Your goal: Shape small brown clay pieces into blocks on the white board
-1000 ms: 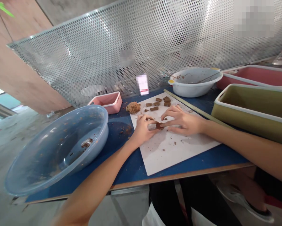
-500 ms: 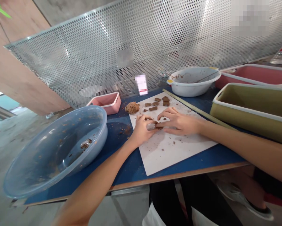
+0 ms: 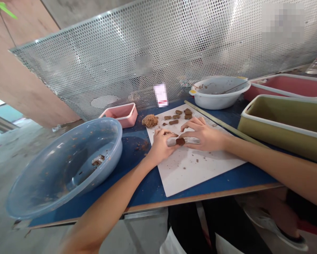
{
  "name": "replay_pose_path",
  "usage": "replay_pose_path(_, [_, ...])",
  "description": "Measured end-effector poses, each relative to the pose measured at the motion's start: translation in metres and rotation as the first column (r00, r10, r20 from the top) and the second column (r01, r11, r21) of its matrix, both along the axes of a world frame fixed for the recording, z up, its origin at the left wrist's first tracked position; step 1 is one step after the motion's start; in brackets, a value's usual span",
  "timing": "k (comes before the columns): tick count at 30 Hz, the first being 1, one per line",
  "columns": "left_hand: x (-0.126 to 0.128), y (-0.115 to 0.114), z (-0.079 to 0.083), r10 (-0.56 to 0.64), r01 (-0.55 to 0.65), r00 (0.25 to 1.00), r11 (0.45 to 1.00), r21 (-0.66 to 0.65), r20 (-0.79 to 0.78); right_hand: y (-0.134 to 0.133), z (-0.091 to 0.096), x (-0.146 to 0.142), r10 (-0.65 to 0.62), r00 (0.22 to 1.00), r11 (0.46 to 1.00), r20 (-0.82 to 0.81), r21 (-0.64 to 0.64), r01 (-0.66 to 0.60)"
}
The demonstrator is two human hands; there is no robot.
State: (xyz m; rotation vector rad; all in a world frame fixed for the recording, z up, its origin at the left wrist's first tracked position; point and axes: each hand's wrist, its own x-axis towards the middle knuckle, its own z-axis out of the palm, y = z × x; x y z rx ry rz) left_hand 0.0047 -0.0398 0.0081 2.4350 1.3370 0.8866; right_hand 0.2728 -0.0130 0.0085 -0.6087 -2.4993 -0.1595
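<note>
A small dark brown lump of clay (image 3: 180, 141) sits low over the white board (image 3: 174, 180), between the fingertips of my two hands. My left hand (image 3: 162, 144) pinches it from the left with curled fingers and thumb. From the right, my right hand (image 3: 204, 135) has its forefinger and thumb at the lump. Behind them, several short clay pieces (image 3: 173, 122) lie on the board. A larger, rough clay ball (image 3: 150, 121) rests at the board's far left corner. Crumbs are scattered around.
A big blue basin (image 3: 95, 176) stands left, with a small pink tub (image 3: 123, 116) behind it. A pale stick (image 3: 216, 120) lies along the board's right edge. Farther right are a white basin (image 3: 216, 100) and an olive trough (image 3: 280, 128). Perforated metal sheeting (image 3: 108, 53) rises behind.
The clay lump between my hands has turned so that a blunt, rounded face shows. My right fingers have lifted and bent from their flatter pose. My left hand has barely moved.
</note>
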Motion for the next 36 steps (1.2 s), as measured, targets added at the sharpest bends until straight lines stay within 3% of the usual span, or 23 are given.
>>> replay_pose_path(6, [-0.002,-0.018,0.012,0.096,-0.083,0.985,0.992,0.095,-0.143,-0.004,0.004,-0.001,0.005,1.0,0.999,0.017,0.035,-0.005])
replay_pose_path(10, [0.0,-0.03,0.015,0.18,-0.169,0.965,0.983,0.07,-0.191,-0.004,0.008,0.001,0.059,0.997,0.996,0.039,0.07,-0.062])
replay_pose_path(13, [0.003,-0.035,0.015,0.162,-0.157,0.965,0.987,0.038,-0.205,-0.004,0.006,0.001,0.048,0.998,0.996,0.04,0.074,-0.051])
replay_pose_path(22, [0.007,-0.038,0.011,0.163,-0.154,0.967,0.986,0.062,-0.195,-0.008,-0.008,-0.012,-0.171,0.985,0.985,-0.004,-0.028,0.171])
replay_pose_path(36, [0.008,-0.034,0.006,0.139,-0.127,0.977,0.989,0.082,-0.165,-0.011,-0.011,-0.02,-0.185,0.981,0.969,-0.064,-0.176,0.172])
